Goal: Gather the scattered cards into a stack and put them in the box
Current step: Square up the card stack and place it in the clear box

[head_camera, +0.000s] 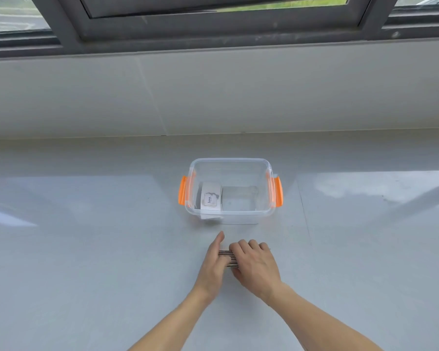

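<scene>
A pale grey, glossy worktop (86,249) spreads out under a dark-framed window (213,24), with a plain light wall band running between the two. Window light glares off the surface in soft patches.

Near the middle of the worktop stands a clear plastic box (230,217), open at the top, with rounded corners and an orange latch (182,190) on its left side and another on its right. Inside it, toward the left, lies a white card (211,197) with the word "love" printed on a small scalloped label; a dark edge shows beside it, though I cannot tell what that belongs to. The right half of the box floor is bare.

Just in front of the box, the person's two bare forearms reach in from the bottom edge. The left hand (213,264) stands on edge, fingers straight and pressed together, flat against the left side of a stack of cards (228,258). The right hand (256,264) covers the stack from above and from the right, fingers curled over its far edge. Both grips close on the stack between them.

The stack itself shows only as a narrow strip between the hands: thin dark and light lines, the card edges squared up closely. It sits low at the worktop, apart from the box.
</scene>
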{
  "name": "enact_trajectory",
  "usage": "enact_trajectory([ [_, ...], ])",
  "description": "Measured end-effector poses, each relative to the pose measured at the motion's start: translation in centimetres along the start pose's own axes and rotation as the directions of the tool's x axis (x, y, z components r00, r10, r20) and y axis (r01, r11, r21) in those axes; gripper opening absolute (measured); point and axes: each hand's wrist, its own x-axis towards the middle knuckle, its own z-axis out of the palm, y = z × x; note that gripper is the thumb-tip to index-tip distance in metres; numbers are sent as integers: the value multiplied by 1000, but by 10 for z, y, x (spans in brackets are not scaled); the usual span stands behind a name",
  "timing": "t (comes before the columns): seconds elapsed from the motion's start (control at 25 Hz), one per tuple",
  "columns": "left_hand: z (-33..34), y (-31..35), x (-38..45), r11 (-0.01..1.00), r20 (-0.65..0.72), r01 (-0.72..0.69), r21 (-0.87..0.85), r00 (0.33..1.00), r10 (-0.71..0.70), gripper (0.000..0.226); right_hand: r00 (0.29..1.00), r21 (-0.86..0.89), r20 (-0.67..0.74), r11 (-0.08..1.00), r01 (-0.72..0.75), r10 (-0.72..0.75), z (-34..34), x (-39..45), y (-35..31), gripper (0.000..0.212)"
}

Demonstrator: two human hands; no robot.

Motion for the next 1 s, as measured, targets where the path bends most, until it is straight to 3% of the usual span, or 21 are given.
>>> enact_trajectory([
  [0.08,-7,-7,1,906,65,-109,410,994,90,78,1000,-2,-15,1000,2,-2,1,1,1,38],
  [0.16,-3,-12,3,720,92,-179,671,983,159,77,1000,4,-22,1000,6,-5,2,1,1,41],
  [0.36,0,-14,10,561,52,-174,810,972,227,44,999,84,-39,996,6,-3,1,-2,6,37],
  [0.48,-3,-17,12,451,82,-191,872,965,249,43,987,341,17,927,-159,163,3,-19,29,64],
  [0.56,-4,-17,14,422,87,-190,887,964,251,43,951,607,113,738,-295,287,3,-39,51,91],
  [0.6,-3,-16,14,428,84,-189,884,964,252,42,929,733,167,588,-340,329,1,-49,60,94],
  [0.68,-2,-17,14,441,72,-181,879,965,253,41,868,906,216,239,-349,447,-4,-62,67,75],
  [0.76,-1,-18,14,446,59,-172,879,965,256,41,776,959,250,-37,-281,579,-8,-61,58,51],
  [0.84,-1,-19,14,449,56,-168,877,966,251,41,740,958,285,-149,-246,609,-12,-53,36,48],
  [1.0,-1,-18,15,464,27,-144,874,968,249,43,788,935,354,-199,-293,505,-8,-40,-9,59],
])
